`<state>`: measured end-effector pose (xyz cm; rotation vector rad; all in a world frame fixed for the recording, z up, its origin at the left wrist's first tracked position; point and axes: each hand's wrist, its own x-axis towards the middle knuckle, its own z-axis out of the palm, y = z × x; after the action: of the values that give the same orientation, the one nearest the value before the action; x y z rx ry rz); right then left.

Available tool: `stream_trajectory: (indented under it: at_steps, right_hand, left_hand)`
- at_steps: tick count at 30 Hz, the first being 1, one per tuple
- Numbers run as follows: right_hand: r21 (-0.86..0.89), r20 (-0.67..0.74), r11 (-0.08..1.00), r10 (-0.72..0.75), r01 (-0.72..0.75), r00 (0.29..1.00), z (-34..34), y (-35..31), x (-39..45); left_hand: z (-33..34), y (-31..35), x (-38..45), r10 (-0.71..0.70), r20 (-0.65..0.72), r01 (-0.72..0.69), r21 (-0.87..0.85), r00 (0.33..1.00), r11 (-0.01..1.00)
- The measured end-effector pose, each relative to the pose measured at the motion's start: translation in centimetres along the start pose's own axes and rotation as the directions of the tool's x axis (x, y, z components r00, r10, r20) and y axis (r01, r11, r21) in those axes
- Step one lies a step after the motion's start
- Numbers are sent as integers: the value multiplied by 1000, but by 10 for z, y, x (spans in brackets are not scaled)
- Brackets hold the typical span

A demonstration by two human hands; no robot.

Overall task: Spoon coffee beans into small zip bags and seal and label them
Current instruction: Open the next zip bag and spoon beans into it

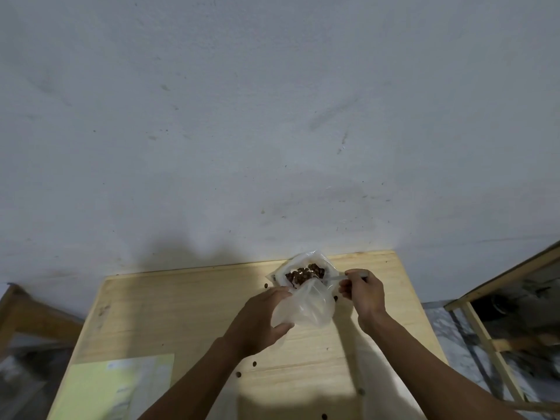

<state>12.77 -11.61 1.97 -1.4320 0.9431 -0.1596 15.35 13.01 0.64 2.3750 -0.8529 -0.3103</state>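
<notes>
1. A pale wooden table [188, 301] fills the lower middle of the view, its far edge against a grey wall [272, 101].
2. The left hand [257, 321] holds a small clear zip bag [309, 307] above the middle of the table, thumb on the near side and fingers curled around the far side, pinching the plastic between them.
3. The right hand [362, 291] is just right of that bag, its fingertips pressed together on the handle of a spoon [336, 277] that reaches left toward the beans.
4. A larger clear bag [306, 262] lies open at the far edge of the table, just beyond the small one, with a heap of coffee beans [304, 274] inside.
5. A few loose beans [254, 364] lie scattered on the table near the forearms.
6. Yellow-green sheets [112, 386] lie at the near left corner; the print on them is too blurred to read.
7. A wooden frame [497, 322] stands to the right of the table.
</notes>
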Motion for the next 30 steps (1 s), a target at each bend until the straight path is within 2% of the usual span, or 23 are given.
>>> stream_trajectory:
  at_steps: [5,12,17,22,30]
  right_hand:
    - [50,-19,995,-86,87,996,-14,-26,-12]
    - [71,-15,972,-225,225,974,-27,-65,-30]
    - [22,75,941,-339,339,938,-27,-80,-51]
    - [-87,180,874,-458,478,871,-19,-80,-67]
    - [-165,292,766,-564,621,773,-13,-83,-78]
  left_hand:
    - [-7,-3,-8,-88,-92,93,55,992,994]
    - [-21,-5,-12,-265,-113,270,36,958,962]
    - [-27,-1,-7,-271,-134,279,43,953,959]
    - [-29,6,-5,-262,-158,272,38,952,962]
    - [-30,8,-5,-256,-158,262,18,954,965]
